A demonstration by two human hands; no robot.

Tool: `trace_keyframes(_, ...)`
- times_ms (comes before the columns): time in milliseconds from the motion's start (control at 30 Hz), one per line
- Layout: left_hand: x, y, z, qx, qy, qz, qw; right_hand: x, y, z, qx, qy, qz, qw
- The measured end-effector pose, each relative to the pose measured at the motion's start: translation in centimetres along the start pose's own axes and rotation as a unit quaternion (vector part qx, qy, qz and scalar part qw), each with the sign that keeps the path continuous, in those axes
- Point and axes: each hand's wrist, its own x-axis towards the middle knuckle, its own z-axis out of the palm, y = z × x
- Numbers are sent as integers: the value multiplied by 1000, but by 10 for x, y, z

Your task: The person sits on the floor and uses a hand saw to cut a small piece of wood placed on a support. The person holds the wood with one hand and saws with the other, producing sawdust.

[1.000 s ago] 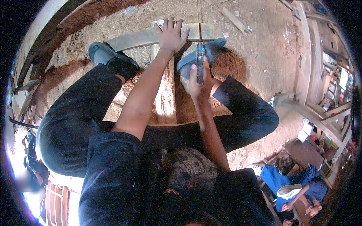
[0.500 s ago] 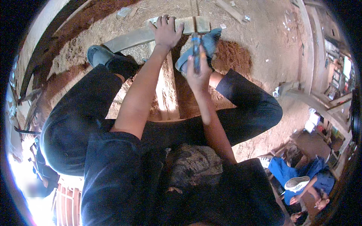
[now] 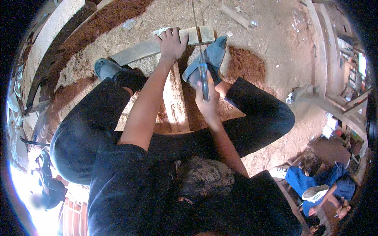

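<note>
A curved wooden plank (image 3: 136, 52) lies across the ground beyond my feet. My left hand (image 3: 172, 44) presses on it from above, fingers spread. My right hand (image 3: 208, 102) is wrapped around the straight, blue-banded handle of a saw (image 3: 203, 67). Its long thin blade, seen almost edge-on, crosses the plank near the right end; the teeth are too small to make out. My right shoe (image 3: 212, 53) rests by that end and my left shoe (image 3: 107, 68) by the other. A rough timber (image 3: 175, 102) runs from under the plank toward me, between my legs.
Loose offcut wood (image 3: 235, 16) and scraps lie on the dirt floor (image 3: 271, 47) ahead. Big curved timbers (image 3: 55, 31) stand at the left. At the lower right, a person in blue (image 3: 311, 183) sits near a wooden frame (image 3: 334, 104). Another person is at the lower left.
My right hand has drawn the saw back toward me, so more blade shows between handle and plank. My left hand stays on the plank. The whole view has shifted slightly.
</note>
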Motion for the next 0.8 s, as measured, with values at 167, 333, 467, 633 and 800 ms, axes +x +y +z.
trace_keyframes(167,0,-2,2,22,-41,-15,999,53,-24,5,-20,-93,154,983)
trace_keyframes(333,13,-11,-1,-17,-102,-27,994,0,-3,-5,-13,-44,34,998)
trace_keyframes(467,11,-2,-5,-4,-128,-45,991,1,-3,-3,-5,-16,54,998)
trace_keyframes(633,13,-6,-12,-13,-182,-48,982,40,-27,5,-34,-15,82,996)
trace_keyframes(800,20,0,-11,-32,-207,-53,976,-10,7,-9,-34,57,-26,997)
